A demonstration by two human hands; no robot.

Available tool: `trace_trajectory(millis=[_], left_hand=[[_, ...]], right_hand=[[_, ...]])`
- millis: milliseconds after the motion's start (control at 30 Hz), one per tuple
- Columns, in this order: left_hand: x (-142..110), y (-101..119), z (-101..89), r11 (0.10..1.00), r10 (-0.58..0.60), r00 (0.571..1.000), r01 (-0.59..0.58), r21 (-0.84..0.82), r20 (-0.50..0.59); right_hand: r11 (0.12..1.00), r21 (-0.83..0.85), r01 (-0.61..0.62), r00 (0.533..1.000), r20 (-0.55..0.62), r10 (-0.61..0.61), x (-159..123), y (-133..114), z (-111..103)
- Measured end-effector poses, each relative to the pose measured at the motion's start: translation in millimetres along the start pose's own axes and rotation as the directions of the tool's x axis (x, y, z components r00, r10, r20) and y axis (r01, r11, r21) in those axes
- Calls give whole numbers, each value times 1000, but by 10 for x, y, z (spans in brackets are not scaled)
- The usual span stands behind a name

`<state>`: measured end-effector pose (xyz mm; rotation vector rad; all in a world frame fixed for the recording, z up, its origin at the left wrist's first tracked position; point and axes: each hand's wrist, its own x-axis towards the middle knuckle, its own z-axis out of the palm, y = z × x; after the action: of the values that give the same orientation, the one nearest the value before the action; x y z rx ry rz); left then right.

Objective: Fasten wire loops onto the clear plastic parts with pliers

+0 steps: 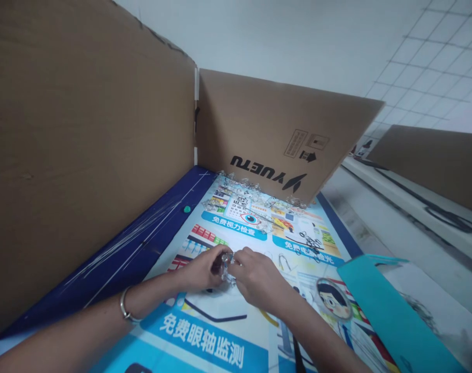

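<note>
In the middle of the view, my left hand [208, 267] has its fingers curled round a clear, shiny, crystal-like piece [227, 270]. My right hand [259, 280] meets it from the right, thumb and fingers pinched together at the same piece. The exact shape of the piece is partly hidden by my fingers. Both hands are just above a printed poster sheet [220, 305]. A bent silver wire loop [284, 261] lies behind my right hand. Farther back rests a cluster of small dark rings [311, 242].
Clear beaded pieces [255, 186] lie along the foot of the back cardboard panel [267, 119]. Another cardboard panel [91, 145] stands at left. Thin pale wires [130, 238] and a green round thing [187, 209] lie on the blue border. A teal box [391, 311] sits at right.
</note>
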<state>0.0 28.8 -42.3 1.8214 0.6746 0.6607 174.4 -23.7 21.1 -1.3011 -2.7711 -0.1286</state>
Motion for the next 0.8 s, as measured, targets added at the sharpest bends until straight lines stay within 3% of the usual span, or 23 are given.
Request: trace_trajectory(millis=[167,467,800], left_hand=[[1,-1,-11,998,25,1000,-25,57,-9],[32,-62,-48,994,82,995,-78,71,-58],[62,-165,-132,983,55,991,-32,180,-125]], right_hand=[[998,55,7,1000,-29,-6,0,73,55],[969,243,38,974,-224,18,145,128,133],[960,280,19,967,-250,54,264,218,242]])
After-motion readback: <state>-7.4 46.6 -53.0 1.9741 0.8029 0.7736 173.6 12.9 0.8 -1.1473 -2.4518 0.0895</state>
